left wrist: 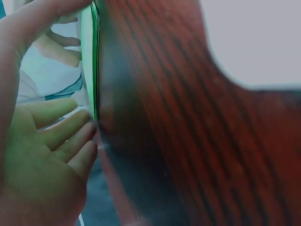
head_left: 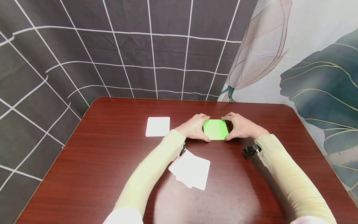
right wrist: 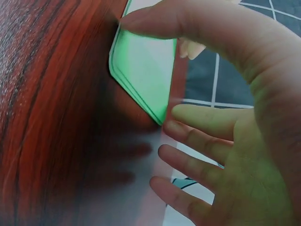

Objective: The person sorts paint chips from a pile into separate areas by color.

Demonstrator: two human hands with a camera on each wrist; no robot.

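Observation:
A small stack of green square cards [head_left: 215, 129] lies between both hands toward the back of the table. My left hand [head_left: 195, 127] holds its left side, thumb at the near corner and fingertips at the far one. On the opposite side my right hand [head_left: 241, 126] grips the stack the same way. In the right wrist view, the thumb [right wrist: 150, 22] lies along the edge of the green cards [right wrist: 141, 66], whose layers are slightly offset. From the left wrist, the green cards [left wrist: 91, 61] appear edge-on, with several thin layers.
Several white cards [head_left: 193, 171] lie fanned and overlapping nearer the front of the reddish-brown table [head_left: 98, 155]. Left of my left hand rests a white square card [head_left: 158, 126]. A dark gridded cloth [head_left: 134, 53] hangs behind the table, with a leaf-patterned cloth [head_left: 321, 77] at right.

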